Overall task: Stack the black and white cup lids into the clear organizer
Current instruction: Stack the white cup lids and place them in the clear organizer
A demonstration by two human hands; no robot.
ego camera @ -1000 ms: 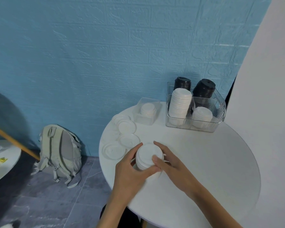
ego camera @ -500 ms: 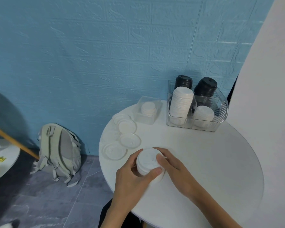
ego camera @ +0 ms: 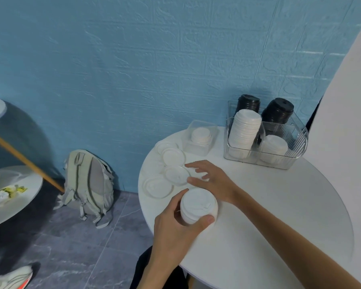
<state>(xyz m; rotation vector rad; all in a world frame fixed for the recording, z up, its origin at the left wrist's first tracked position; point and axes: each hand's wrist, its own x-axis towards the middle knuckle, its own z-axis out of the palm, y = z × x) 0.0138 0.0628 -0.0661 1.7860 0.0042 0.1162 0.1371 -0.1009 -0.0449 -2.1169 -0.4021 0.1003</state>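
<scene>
Round white table (ego camera: pixel 279 215) at lower right; grey tiled floor and grey backpack (ego camera: pixel 90 182) lower left, blue brick-textured wall behind. Low centre: left hand (ego camera: pixel 175 228) curled around short stack of white lids (ego camera: pixel 198 206). Just above: right hand (ego camera: pixel 213 180), fingers spread, over loose white lids (ego camera: pixel 173 165). Farther, upper right: clear organizer (ego camera: pixel 296 151) holding white and black lid stacks (ego camera: pixel 277 111).

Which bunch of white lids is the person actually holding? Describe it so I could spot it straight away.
Start at the round white table and look at its near left edge. There the left hand grips a short stack of white lids. Unlike the single lids lying flat beyond it, this stack stands several lids tall, with fingers around it.
</scene>
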